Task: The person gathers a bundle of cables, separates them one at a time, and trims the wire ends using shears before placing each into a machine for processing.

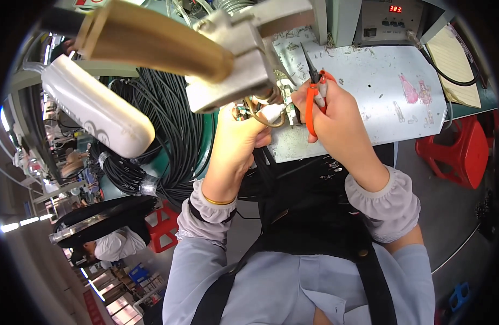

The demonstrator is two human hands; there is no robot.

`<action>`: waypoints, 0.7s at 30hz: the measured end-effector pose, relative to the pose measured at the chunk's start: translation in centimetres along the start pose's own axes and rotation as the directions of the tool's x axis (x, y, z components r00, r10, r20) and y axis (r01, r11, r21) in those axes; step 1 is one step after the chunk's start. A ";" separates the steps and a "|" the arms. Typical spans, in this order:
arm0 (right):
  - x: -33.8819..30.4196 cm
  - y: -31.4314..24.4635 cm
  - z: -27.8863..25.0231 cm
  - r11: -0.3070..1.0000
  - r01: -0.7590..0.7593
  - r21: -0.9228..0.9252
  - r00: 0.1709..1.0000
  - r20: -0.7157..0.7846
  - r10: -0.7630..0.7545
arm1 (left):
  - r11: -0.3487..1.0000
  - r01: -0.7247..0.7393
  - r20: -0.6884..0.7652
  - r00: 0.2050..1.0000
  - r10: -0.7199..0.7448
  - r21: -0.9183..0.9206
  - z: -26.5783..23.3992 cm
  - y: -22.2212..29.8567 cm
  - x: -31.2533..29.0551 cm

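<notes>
My left hand [240, 135] is closed, its thumb and fingers pinched around a small part with a green circuit board [241, 112], partly hidden by the fingers. Beside its fingertips is a white piece [271, 112]; whether the hand touches it I cannot tell. My right hand [336, 111] grips orange-handled scissors [313, 92], their dark pointed end away from me. The thumb and index finger of that hand reach a small metal fixture [290, 103]. A metal clamp head [233, 70] with a thick brass-coloured cylinder [157, 43] hangs over the work and hides part of it.
A white tube-shaped lamp [98, 105] and coiled black cables [171, 119] lie to the left. The pale metal work plate [368, 103] holds metal scraps near its far edge. A control box [390, 24] with a red display stands far right, a red stool [458, 151] below.
</notes>
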State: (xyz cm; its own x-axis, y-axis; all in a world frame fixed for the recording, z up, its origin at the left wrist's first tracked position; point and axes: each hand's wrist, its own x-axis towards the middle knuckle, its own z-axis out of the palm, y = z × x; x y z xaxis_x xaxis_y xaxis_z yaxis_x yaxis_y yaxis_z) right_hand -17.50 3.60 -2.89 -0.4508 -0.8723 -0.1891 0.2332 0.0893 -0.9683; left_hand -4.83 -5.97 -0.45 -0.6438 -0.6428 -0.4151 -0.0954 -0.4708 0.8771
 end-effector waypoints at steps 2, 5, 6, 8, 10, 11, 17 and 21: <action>-0.1 -0.3 0.1 0.999 -0.023 -0.039 1.000 -0.002 0.023 | 1.000 -0.012 0.012 1.000 0.012 -0.001 0.1 -0.1 -0.1; -0.1 -0.2 0.0 0.997 -0.024 -0.071 1.000 0.000 0.024 | 0.998 -0.066 -0.063 0.996 0.065 -0.011 0.4 -0.3 -0.5; -0.2 -0.2 -0.1 0.996 -0.012 -0.084 1.000 0.003 0.012 | 0.998 -0.066 -0.062 0.996 0.066 -0.011 0.4 -0.3 -0.5; -0.2 -0.3 -0.1 0.995 0.003 -0.096 1.000 0.007 -0.002 | 0.999 -0.051 -0.050 0.997 0.050 -0.016 0.4 -0.3 -0.5; -0.2 -0.3 -0.2 0.994 -0.007 -0.113 1.000 0.005 0.007 | 0.999 -0.045 -0.044 0.998 0.044 -0.018 0.4 -0.3 -0.5; -0.3 -0.3 -0.2 0.992 -0.012 -0.122 1.000 0.004 0.012 | 0.999 -0.039 -0.050 0.998 0.039 0.015 0.4 -0.3 -0.4; -0.7 0.0 0.0 0.999 0.004 -0.046 1.000 -0.005 -0.004 | 0.999 0.009 -0.013 1.000 -0.008 0.032 0.5 0.3 -0.9; -2.3 -0.9 -0.2 0.997 -0.035 0.074 0.999 0.045 0.032 | 0.986 -0.035 -0.047 0.999 0.028 -0.166 1.1 -0.5 -3.1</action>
State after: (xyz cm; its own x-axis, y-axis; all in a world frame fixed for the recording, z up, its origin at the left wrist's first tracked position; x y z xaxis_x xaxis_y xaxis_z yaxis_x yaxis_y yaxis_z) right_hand -16.90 5.61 -1.67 -0.4045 -0.8896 -0.2121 0.3119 0.0838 -0.9464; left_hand -3.62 -3.12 0.69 -0.6100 -0.6833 -0.4013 0.0547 -0.5415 0.8389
